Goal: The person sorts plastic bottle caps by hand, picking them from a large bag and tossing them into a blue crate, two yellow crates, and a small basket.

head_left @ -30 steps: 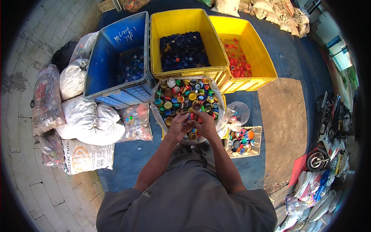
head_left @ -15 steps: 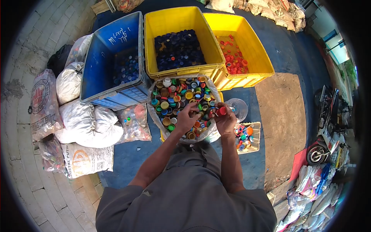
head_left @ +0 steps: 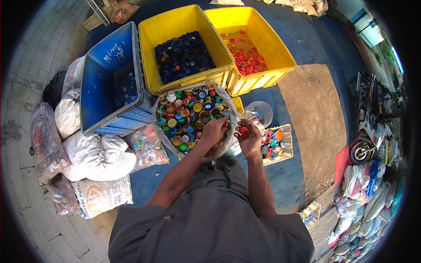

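Red bottle caps (head_left: 244, 131) rest in the curled fingers of my right hand (head_left: 250, 142), just outside the right rim of a plastic-lined container (head_left: 156, 127). Many mixed-colour bottle caps (head_left: 189, 115) fill that container. My left hand (head_left: 213, 132) is over its right side, with the fingers drawn together among the caps; what they pinch is hidden. Beyond it stand a yellow crate with dark blue caps (head_left: 182, 57), a yellow crate with red and orange caps (head_left: 247, 59) and a blue crate (head_left: 94, 79) with caps at its bottom.
A clear round plastic tub (head_left: 264, 115) and a cream basket (head_left: 287, 142) of mixed items lie to the right. Stuffed white sacks (head_left: 107, 155) and a bag of caps (head_left: 147, 147) line the left. A motorcycle (head_left: 364, 136) stands far right.
My view has shifted, so the crates appear further left. My left hand's fingers have moved from the middle of the caps toward the container's right rim. My right hand still holds red caps.
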A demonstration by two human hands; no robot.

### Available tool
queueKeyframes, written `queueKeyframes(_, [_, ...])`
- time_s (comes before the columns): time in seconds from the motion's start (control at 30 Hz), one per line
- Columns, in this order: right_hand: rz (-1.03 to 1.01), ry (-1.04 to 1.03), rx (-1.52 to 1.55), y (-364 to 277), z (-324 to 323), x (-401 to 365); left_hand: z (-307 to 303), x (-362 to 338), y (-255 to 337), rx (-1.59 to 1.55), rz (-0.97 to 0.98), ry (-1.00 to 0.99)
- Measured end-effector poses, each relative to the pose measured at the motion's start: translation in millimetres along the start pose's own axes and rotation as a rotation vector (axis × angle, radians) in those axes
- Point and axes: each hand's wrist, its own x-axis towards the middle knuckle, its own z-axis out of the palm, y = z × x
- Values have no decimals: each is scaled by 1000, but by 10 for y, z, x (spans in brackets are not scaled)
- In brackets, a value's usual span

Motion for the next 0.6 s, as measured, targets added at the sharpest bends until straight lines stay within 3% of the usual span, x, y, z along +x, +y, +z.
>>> queueKeyframes(0.27, [43,-75,21,144,11,136,-221,3,-57,-44,7,-105])
queueKeyframes(0.37, [39,-77,10,170,23,145,-141,-30,-59,-43,43,-33])
queueKeyframes(0.47, [37,-76,8,175,7,101,-190,8,1,-92,-51,-163])
queueKeyframes(0.6, [51,-68,23,178,-12,68,-174,93,-54,-61,4,-155])
